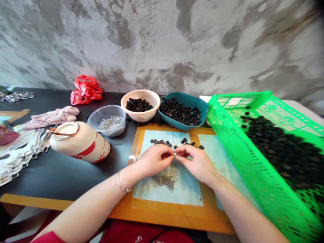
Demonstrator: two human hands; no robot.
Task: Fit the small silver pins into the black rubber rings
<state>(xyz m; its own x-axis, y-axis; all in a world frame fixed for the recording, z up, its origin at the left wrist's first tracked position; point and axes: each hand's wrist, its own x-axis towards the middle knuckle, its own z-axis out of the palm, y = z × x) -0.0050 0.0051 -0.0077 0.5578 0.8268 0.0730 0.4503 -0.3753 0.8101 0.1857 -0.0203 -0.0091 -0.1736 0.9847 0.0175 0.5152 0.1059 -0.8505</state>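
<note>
My left hand (154,160) and my right hand (194,162) meet at the fingertips above an orange-bordered mat (174,212) with a pale blue centre. Whatever lies between the fingertips is too small to make out. A short row of small black rings (162,142) lies on the mat just beyond my hands. Below my palms is a loose heap of thin grey metal pins (164,180). A thin silver bangle (121,181) circles my left wrist.
A peach bowl (140,105) and a teal dish (183,110) hold black rings. A clear tub (107,120) holds grey pins. At right, a tilted green plastic crate (265,168) holds many black rings. A cream-and-red bottle (81,141) lies on its side at left.
</note>
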